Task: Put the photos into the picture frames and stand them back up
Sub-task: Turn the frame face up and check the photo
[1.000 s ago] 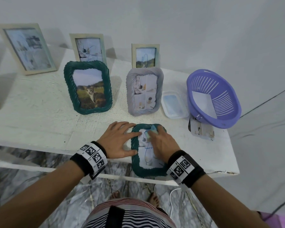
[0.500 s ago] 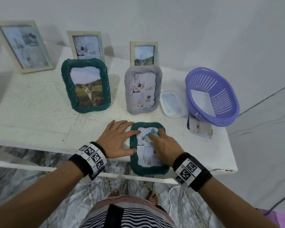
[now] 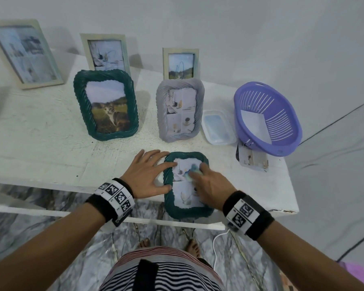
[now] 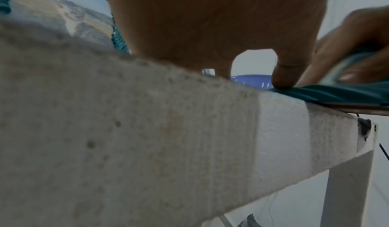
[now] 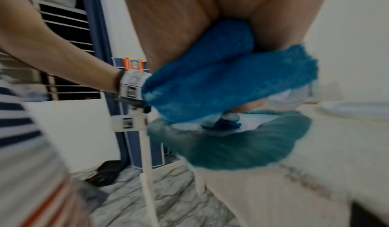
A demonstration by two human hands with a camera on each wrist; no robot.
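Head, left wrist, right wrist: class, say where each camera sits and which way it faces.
Head: above, facing down at the table; both forearms show.
Left wrist: under the left hand, looking along the table edge.
Right wrist: under the right hand, which grips a blue cloth.
All share the flat green frame.

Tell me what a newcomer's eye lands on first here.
The two hands at the table's near edge: the left hand steadies a green frame lying flat, while the right hand rubs a blue cloth on its glass. Behind stand five upright frames and a purple basket.
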